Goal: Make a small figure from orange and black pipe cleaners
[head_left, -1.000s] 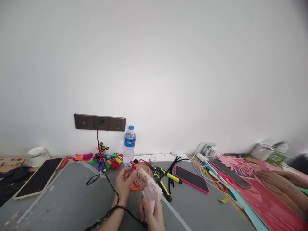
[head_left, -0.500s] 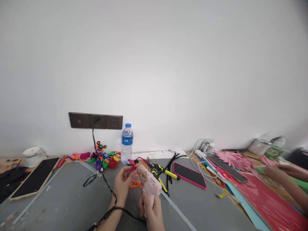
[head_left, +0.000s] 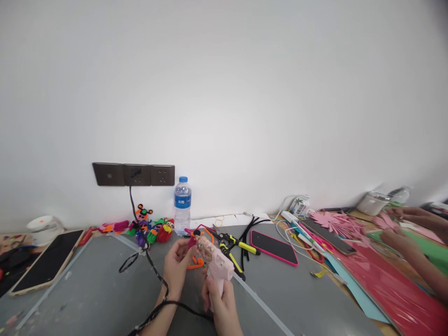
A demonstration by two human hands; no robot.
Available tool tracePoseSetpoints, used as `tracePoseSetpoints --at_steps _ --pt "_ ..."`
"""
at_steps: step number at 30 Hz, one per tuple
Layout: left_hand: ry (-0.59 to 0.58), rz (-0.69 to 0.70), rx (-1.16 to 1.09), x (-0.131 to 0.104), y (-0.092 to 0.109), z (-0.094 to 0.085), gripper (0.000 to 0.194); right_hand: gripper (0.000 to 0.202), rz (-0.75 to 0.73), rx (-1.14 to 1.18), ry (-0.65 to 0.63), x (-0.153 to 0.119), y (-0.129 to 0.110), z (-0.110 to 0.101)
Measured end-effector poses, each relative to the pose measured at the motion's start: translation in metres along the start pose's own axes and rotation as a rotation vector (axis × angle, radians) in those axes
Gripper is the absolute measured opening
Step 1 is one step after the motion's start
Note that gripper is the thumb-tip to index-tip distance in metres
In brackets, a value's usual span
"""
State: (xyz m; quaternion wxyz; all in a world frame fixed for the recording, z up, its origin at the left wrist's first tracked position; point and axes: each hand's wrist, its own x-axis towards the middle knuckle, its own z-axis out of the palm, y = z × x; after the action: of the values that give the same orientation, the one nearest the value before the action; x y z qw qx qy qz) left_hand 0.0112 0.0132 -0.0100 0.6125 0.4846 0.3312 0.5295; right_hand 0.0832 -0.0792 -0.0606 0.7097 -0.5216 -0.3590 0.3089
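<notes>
My right hand [head_left: 223, 302] is wrapped round the grip of a pale pink hot glue gun [head_left: 221, 267], its nozzle end crusted with bits. Close to that nozzle, my left hand [head_left: 176, 265] pinches a small magenta fuzzy pipe-cleaner piece [head_left: 192, 241] with a black part on top. The glue gun hides some of this piece, and I cannot tell whether the nozzle touches it. Bent orange pipe cleaners [head_left: 196, 264] lie just behind my hands. Yellow-and-black pliers [head_left: 235, 252] rest to the right of the gun.
A black cord [head_left: 154, 270] runs from the wall socket [head_left: 136, 175] across my left wrist. Behind stand a water bottle [head_left: 182, 205] and pipe-cleaner figures [head_left: 154, 231]. A pink-edged phone [head_left: 274, 247] lies right. Another person's hands [head_left: 402, 238] hold pink paper at far right.
The view has shifted slightly. My hands keep nearly the same pose with the glue gun and magenta piece. The other person's hands have moved up and apart, with pink paper now showing in them.
</notes>
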Motion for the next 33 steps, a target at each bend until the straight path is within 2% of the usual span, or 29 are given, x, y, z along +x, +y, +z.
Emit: tracePoseSetpoints --at_steps 5,9,19,26,33 --pt "0.025 -0.015 -0.026 -0.0006 -0.0006 0.0006 0.031 0.044 0.017 -0.015 0.007 -0.0017 -0.0058 -0.0022" --pt "0.018 -0.025 -0.023 -0.0023 -0.0006 0.0013 0.031 0.044 0.031 0.033 -0.039 -0.0017 -0.0102 -0.0033" --pt "0.004 -0.07 -0.04 -0.004 0.0022 0.0025 0.033 0.043 0.018 0.029 -0.055 -0.0014 -0.0066 -0.004" --pt "0.008 -0.094 -0.049 -0.004 0.0031 0.0025 0.036 0.043 0.03 0.037 -0.051 -0.0007 -0.0092 -0.0034" --pt "0.002 -0.06 -0.032 -0.0035 0.0013 0.0013 0.033 0.041 0.041 0.055 -0.015 -0.001 -0.0083 -0.0041"
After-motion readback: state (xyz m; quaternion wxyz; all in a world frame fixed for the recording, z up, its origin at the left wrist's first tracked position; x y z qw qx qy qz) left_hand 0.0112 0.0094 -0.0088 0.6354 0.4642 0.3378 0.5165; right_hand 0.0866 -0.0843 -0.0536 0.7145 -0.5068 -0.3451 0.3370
